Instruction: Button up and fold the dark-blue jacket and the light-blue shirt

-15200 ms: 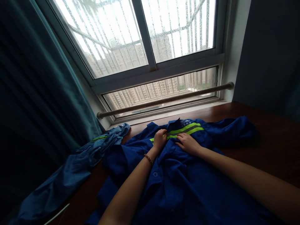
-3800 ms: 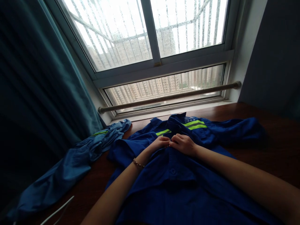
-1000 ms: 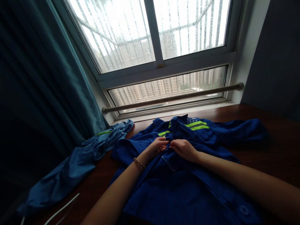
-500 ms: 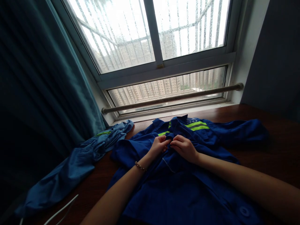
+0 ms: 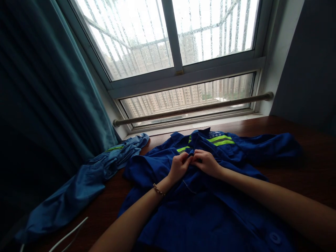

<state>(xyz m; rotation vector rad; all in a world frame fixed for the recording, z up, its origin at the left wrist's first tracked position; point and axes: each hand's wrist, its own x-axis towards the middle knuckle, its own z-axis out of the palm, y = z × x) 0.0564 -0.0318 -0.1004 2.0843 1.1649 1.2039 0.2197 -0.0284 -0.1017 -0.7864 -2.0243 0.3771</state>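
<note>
A dark blue work jacket (image 5: pixel 189 210) with yellow-green and grey reflective stripes lies spread on a brown wooden surface, its collar toward the window. Over the middle of its front, my left hand (image 5: pixel 180 165) pinches the cloth along the front opening. Right beside it, my right hand (image 5: pixel 207 162) grips the same strip of cloth, fingertips meeting those of the left. Whatever small part sits between the fingertips is hidden. One sleeve (image 5: pixel 270 147) stretches out to the right.
A crumpled lighter blue garment (image 5: pixel 78 189) with a green stripe lies at the left. White cords (image 5: pixel 69 233) show near the lower left edge. A teal curtain (image 5: pixel 65 87) hangs at the left. Beyond the wooden surface (image 5: pixel 283 127) are a metal rail (image 5: pixel 194 110) and a window.
My hands have drawn closer together, and the fingers have shifted on the jacket's front edge. The left wrist has turned slightly. The jacket stays where it was.
</note>
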